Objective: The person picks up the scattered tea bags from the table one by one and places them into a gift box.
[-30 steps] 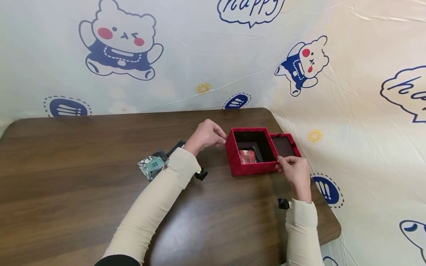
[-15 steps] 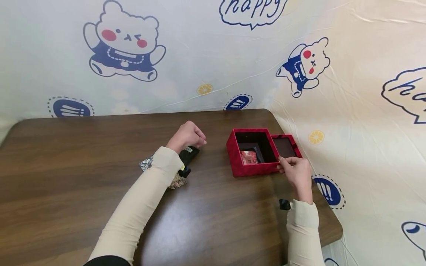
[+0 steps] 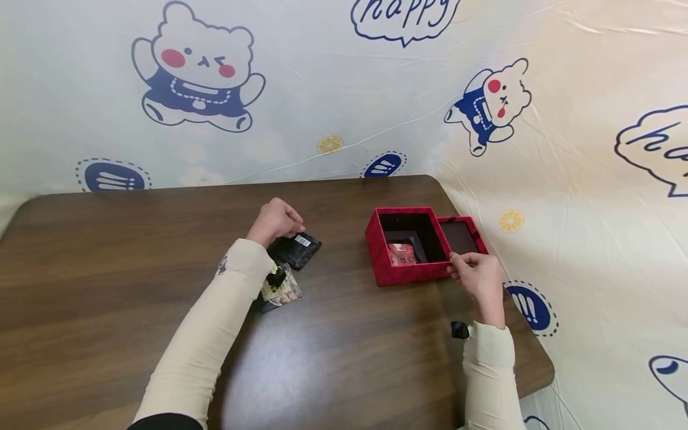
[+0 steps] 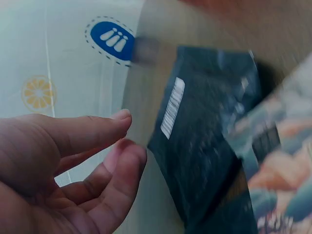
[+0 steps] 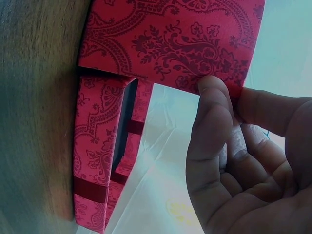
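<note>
My left hand is just over a black packet with a white barcode label, lying on the table. In the left wrist view, the thumb and loosely bent fingers are right beside the packet's corner, with nothing between them. A patterned packet lies partly under the left wrist. My right hand pinches the near right corner of the red box between thumb and fingers. Inside the box sits a red packet and something dark behind it. The right wrist view shows the box's dark floral pattern.
The box's red lid lies inside up on the table, against the box's right side. A patterned cloth hangs behind and to the right of the table. The left forearm covers part of the packets.
My left hand has moved left from the box's left side to over the black packet. The right hand and the box have stayed in place.
</note>
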{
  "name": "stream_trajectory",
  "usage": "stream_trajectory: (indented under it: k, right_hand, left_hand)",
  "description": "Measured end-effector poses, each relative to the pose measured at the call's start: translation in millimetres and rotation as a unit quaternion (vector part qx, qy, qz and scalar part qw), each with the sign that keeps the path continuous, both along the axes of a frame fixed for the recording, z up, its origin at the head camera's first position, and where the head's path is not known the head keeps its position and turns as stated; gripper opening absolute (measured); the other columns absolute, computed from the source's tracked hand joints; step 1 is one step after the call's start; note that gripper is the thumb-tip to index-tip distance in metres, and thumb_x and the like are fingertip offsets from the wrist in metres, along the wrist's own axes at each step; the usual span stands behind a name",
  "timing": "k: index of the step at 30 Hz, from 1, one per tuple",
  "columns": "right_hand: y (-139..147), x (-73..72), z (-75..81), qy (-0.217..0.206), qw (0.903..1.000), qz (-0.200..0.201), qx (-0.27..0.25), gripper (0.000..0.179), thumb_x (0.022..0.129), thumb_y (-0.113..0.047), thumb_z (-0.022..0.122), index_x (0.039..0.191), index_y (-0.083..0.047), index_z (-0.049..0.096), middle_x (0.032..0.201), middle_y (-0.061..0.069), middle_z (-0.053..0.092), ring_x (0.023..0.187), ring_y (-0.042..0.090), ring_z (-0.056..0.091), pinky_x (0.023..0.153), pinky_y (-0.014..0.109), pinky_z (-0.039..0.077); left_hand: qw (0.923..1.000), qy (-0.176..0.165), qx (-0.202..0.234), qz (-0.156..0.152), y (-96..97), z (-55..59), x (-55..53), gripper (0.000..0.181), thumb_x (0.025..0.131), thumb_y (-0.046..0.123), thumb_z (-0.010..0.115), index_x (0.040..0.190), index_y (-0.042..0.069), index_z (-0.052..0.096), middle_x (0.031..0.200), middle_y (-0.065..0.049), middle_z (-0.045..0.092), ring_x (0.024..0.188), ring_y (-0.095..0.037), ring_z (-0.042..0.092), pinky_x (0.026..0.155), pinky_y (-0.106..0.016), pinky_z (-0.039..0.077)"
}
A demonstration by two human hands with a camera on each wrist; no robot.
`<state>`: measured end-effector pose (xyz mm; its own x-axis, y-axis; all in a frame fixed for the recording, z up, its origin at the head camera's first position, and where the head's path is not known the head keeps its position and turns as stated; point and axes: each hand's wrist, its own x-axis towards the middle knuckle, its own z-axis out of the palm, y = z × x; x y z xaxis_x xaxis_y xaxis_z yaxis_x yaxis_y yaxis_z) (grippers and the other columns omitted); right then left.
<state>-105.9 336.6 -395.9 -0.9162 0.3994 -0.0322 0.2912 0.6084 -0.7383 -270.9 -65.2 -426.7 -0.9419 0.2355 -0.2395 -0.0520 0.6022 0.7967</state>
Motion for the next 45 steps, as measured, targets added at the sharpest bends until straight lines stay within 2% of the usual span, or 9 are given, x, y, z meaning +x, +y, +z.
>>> stream_trajectory:
  k: [4,10,16,22,25,29,34,41,45]
  right_hand:
    - [-0.1,0.0,-0.4,-0.006,1.0,0.001,0.004,0.032,0.099,-0.028,0.067,0.097,0.003,0.076,0.082,0.015,0.073,0.066,0.019,0.07,0.068,0.031,0.062]
    - [-1.6,-0.1,-1.5,-0.003,1.0,0.002,0.0,0.031,0.099,-0.027,0.068,0.096,0.003,0.076,0.082,0.015,0.073,0.068,0.022,0.07,0.064,0.026,0.06]
    - [-2.7,-1.6,-2.2,0.007,0.9999,0.005,0.007,0.031,0.099,-0.027,0.068,0.094,0.003,0.076,0.08,0.014,0.073,0.066,0.022,0.071,0.063,0.027,0.061]
    - [-3.0,-0.8,-1.8,0.009,0.9999,0.005,-0.002,0.032,0.098,-0.027,0.068,0.094,0.004,0.076,0.082,0.016,0.073,0.067,0.022,0.071,0.069,0.036,0.062]
    - [-2.6,-0.2,-1.5,0.004,1.0,0.003,-0.005,0.033,0.099,-0.027,0.068,0.095,0.004,0.076,0.083,0.016,0.073,0.066,0.019,0.07,0.069,0.036,0.062]
    - [-0.4,-0.3,-0.9,0.0,1.0,0.001,0.005,0.033,0.099,-0.029,0.067,0.096,0.003,0.076,0.082,0.015,0.073,0.065,0.018,0.07,0.068,0.033,0.062]
    - [0.5,-1.5,-0.2,0.006,0.9999,0.0,0.009,0.033,0.099,-0.028,0.067,0.096,0.003,0.076,0.082,0.015,0.073,0.065,0.018,0.07,0.067,0.031,0.062]
    - [-1.2,-0.4,1.7,-0.009,0.9999,-0.006,0.007,0.032,0.099,-0.029,0.066,0.099,0.002,0.077,0.084,0.015,0.073,0.078,0.033,0.072,0.064,0.023,0.06]
    - [-1.4,0.3,1.8,-0.013,0.9999,-0.007,0.002,0.032,0.1,-0.029,0.066,0.1,0.001,0.076,0.084,0.014,0.073,0.081,0.037,0.072,0.065,0.023,0.059]
  left_hand:
    - [0.9982,0.027,-0.054,0.001,-6.8,-8.3,-3.2,0.02,0.086,0.011,0.08,0.104,0.003,0.079,0.108,-0.017,0.071,0.096,-0.03,0.063,0.083,-0.041,0.054]
    - [0.9923,0.051,-0.108,-0.032,-9.7,-17.4,-8.1,0.025,0.086,0.008,0.079,0.11,0.003,0.077,0.12,-0.02,0.068,0.119,-0.044,0.051,0.101,-0.053,0.044]
    - [0.9895,0.065,-0.124,-0.034,-9.5,-18.0,-8.8,0.022,0.084,0.006,0.081,0.105,0.003,0.078,0.117,-0.021,0.068,0.116,-0.045,0.053,0.1,-0.055,0.045]
    - [0.9895,0.082,-0.117,-0.026,-11.2,-19.5,-8.4,0.006,0.085,0.008,0.08,0.088,0.003,0.079,0.101,-0.016,0.071,0.102,-0.039,0.058,0.09,-0.05,0.051]
    - [0.9946,0.063,-0.08,-0.02,-14.1,-18.4,-8.1,0.007,0.088,0.008,0.077,0.086,0.002,0.078,0.095,-0.015,0.071,0.091,-0.033,0.062,0.079,-0.043,0.054]
    - [0.9996,0.001,0.028,-0.001,-18.5,-14.8,-8.6,0.008,0.092,0.002,0.072,0.094,-0.005,0.075,0.092,-0.017,0.069,0.075,-0.023,0.066,0.07,-0.037,0.059]
    - [0.9879,-0.063,0.141,0.016,-24.6,-10.7,-8.1,0.013,0.094,-0.006,0.067,0.104,-0.012,0.068,0.094,-0.02,0.066,0.071,-0.019,0.065,0.076,-0.04,0.061]
    - [0.9762,-0.097,0.19,0.041,-32.0,-3.0,-7.6,0.02,0.093,-0.004,0.068,0.112,-0.011,0.066,0.102,-0.019,0.064,0.073,-0.015,0.067,0.089,-0.043,0.058]
    - [0.9659,-0.103,0.231,0.054,-31.1,7.5,-6.6,0.024,0.093,-0.004,0.068,0.116,-0.011,0.065,0.108,-0.021,0.063,0.077,-0.015,0.068,0.093,-0.042,0.056]
